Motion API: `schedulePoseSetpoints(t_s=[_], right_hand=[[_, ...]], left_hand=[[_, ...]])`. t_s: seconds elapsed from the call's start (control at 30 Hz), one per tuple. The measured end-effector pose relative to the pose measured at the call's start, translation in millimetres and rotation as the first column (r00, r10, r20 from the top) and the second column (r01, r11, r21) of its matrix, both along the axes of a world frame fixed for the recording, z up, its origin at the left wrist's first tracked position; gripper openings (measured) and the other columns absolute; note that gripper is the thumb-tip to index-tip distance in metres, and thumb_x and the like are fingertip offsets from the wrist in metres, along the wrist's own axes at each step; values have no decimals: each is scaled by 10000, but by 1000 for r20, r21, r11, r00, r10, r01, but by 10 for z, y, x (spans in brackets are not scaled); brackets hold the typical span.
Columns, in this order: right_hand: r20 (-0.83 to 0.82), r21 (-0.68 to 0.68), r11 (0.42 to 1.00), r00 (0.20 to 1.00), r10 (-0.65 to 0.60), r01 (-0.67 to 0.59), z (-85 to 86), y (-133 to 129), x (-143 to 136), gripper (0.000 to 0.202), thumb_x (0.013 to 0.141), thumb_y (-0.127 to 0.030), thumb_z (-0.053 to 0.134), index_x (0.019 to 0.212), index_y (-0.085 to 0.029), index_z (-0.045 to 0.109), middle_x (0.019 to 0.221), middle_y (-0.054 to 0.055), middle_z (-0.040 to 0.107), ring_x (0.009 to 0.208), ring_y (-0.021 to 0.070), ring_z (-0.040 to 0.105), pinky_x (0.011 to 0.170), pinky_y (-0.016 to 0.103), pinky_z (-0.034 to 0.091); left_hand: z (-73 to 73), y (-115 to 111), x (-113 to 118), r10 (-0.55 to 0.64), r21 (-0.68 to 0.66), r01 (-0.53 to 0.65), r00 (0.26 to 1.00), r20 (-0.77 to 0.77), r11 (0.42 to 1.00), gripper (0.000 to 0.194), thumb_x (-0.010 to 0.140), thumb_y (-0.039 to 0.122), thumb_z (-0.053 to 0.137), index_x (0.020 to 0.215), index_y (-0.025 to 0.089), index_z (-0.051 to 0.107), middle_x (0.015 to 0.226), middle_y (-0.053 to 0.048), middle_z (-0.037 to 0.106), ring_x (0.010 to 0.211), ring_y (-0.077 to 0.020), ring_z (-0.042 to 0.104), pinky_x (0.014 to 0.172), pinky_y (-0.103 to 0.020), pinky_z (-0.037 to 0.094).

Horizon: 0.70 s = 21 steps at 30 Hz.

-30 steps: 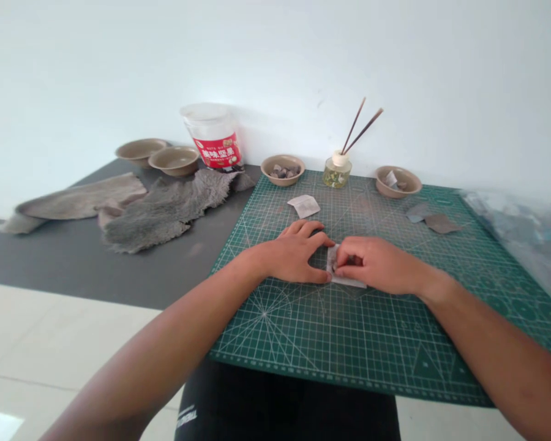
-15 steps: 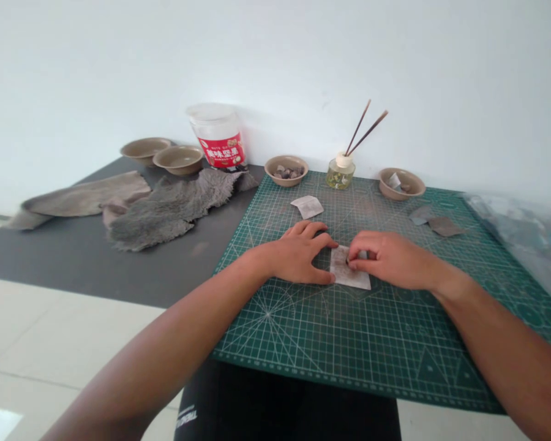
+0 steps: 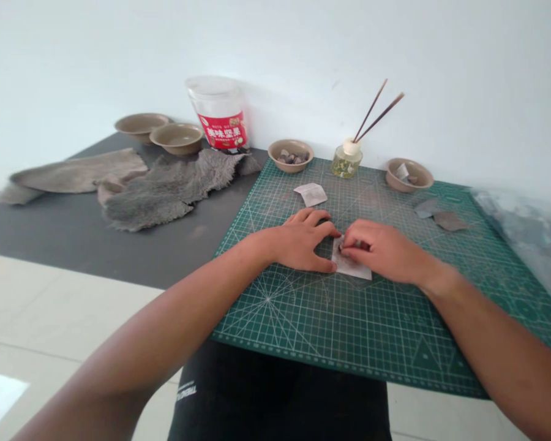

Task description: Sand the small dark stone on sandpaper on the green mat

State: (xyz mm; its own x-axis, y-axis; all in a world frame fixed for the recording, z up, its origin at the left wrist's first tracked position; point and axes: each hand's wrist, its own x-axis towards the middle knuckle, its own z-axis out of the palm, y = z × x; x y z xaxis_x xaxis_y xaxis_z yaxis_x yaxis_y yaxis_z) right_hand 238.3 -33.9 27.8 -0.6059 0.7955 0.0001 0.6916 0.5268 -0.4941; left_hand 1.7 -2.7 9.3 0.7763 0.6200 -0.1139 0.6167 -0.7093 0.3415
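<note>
A small square of whitish, dusty sheet (image 3: 356, 268), apparently sandpaper, lies on the green cutting mat (image 3: 303, 324). My left hand (image 3: 300, 242) rests flat with fingers spread; its thumb and index fingertips press the sheet's left edge. Over the sheet's upper part, my right hand (image 3: 379, 251) is closed in a pinch. A small dark stone (image 3: 341, 248) shows between its fingertips, mostly hidden and touching the sheet. Behind my hands lies a second, curled whitish sheet (image 3: 311, 195).
A bowl of small stones (image 3: 291, 154), a reed diffuser (image 3: 348, 160) and another bowl (image 3: 409, 175) stand along the wall. Grey squares (image 3: 450, 221) and a plastic bag (image 3: 528, 233) lie right. Leftward are a shaggy grey cloth (image 3: 165, 193), empty bowls (image 3: 177, 138) and a plastic tub (image 3: 220, 116).
My right hand has shifted slightly left and away from me across the sheet, still pinching the stone. My left hand stays on the sheet's edge. The camera view has tilted a little.
</note>
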Motion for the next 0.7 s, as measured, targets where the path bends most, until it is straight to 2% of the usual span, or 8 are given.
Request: schedulePoseSetpoints(t_s=[0.07,0.23,0.37,0.4,0.47,0.53,0.57,0.7], right_hand=[[29,36,997,997,-68,67,4,29,20,119,902,-290,615,827,-220,674,860,25,661,791,186,605,707,317,421],[3,-103,990,995,99,-99,14,-5,38,99,897,-296,632,830,-230,665,899,10,658,808,169,612,726,298,443],[45,85,993,995,-86,82,6,16,66,107,907,-297,623,849,-215,662,880,25,644,814,186,600,736,319,426],[70,89,992,993,-94,88,15,20,75,114,903,-299,627,836,-213,660,868,25,639,799,184,596,724,318,422],[95,-20,1000,995,10,-8,38,9,79,120,894,-302,638,814,-215,658,865,16,639,772,171,594,698,305,422],[51,-136,984,991,125,-117,48,-14,62,118,891,-301,643,806,-220,660,878,6,650,768,158,600,693,293,428],[23,-144,981,991,132,-127,45,-19,54,115,892,-300,641,811,-222,662,887,5,655,778,158,603,700,293,431],[14,39,996,997,-75,75,22,20,90,103,903,-283,625,843,-215,674,892,21,655,829,178,606,745,316,430]], left_hand=[[-6,1,0,10,-5,-10,1000,0,1000,748,810,704,580,1432,313,438,1583,-91,266,1498,-340,132,1187,-516,195],[-18,8,2,-3,6,2,1000,12,1000,760,805,704,581,1428,290,450,1568,-114,287,1487,-362,144,1177,-541,214],[-13,7,2,4,2,-4,1000,9,1000,758,815,706,574,1439,297,438,1570,-119,275,1488,-362,142,1175,-553,210],[-11,7,2,5,0,-5,1000,6,1000,758,815,708,574,1438,298,438,1569,-119,274,1488,-360,142,1176,-552,209],[-9,6,1,-1,1,1,1000,5,1000,755,815,711,570,1434,297,441,1562,-118,284,1487,-354,147,1176,-546,212],[-6,5,1,-9,1,9,1000,8,1000,756,813,711,570,1432,296,442,1561,-117,288,1486,-353,153,1174,-544,221],[-4,5,1,-9,1,9,1000,8,1000,759,812,709,572,1433,293,441,1562,-119,286,1485,-355,152,1174,-544,221],[5,2,0,2,1,-2,1000,1,1000,761,818,697,573,1444,287,436,1573,-123,268,1490,-358,138,1182,-542,202]])
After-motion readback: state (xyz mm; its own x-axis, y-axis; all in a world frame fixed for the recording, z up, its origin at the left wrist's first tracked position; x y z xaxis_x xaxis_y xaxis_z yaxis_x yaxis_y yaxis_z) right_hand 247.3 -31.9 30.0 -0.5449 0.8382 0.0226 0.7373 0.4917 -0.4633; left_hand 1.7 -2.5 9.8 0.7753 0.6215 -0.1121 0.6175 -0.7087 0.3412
